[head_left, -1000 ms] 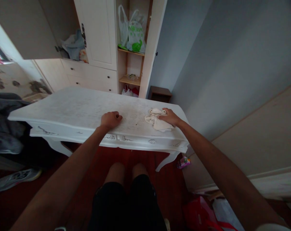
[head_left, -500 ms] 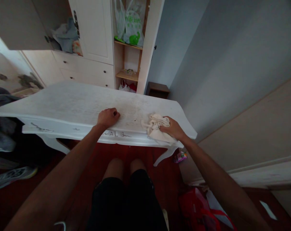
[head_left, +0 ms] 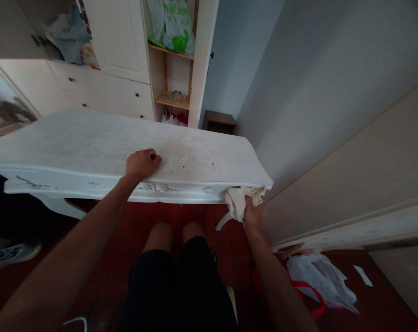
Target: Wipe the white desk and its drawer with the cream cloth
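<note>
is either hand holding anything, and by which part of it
The right hand holds the cream cloth by its bunched lower right part; the left hand, loosely curled, shows nothing held.

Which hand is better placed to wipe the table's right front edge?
Probably the right hand: it holds the cloth there, while the left hand, loosely curled, is farther away.

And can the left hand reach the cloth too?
Probably yes: from the left hand along the white table to the cloth, nothing seems in the way, though the right hand holds it.
</note>
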`<state>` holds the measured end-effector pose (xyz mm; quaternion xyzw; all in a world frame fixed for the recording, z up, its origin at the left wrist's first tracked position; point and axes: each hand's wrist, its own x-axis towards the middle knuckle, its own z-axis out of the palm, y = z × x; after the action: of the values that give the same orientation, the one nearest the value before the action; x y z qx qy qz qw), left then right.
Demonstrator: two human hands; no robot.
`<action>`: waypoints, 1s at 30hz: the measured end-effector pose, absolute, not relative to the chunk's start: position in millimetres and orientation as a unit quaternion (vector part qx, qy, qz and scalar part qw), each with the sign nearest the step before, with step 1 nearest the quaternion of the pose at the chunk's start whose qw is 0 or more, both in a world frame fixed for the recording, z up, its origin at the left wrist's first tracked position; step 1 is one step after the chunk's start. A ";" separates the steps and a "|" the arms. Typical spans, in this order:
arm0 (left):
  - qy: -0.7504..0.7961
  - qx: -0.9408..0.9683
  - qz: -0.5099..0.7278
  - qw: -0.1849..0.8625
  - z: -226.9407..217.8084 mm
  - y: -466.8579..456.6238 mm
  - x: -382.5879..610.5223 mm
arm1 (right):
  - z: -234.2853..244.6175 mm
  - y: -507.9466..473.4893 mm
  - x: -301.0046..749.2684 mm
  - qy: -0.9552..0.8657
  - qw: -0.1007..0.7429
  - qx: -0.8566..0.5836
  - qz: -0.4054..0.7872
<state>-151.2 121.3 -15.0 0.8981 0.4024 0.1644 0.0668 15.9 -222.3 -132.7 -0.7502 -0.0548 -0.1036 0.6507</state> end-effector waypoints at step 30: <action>0.387 0.895 0.204 0.090 -20.3 121.3 -155.0 | -107.5 -60.8 -128.8 -0.417 0.228 -0.876 0.089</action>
<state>-155.0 121.3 -20.3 0.8949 0.3869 0.2035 0.0900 -128.8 -60.8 -107.5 -0.8756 -0.4165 0.0890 0.2276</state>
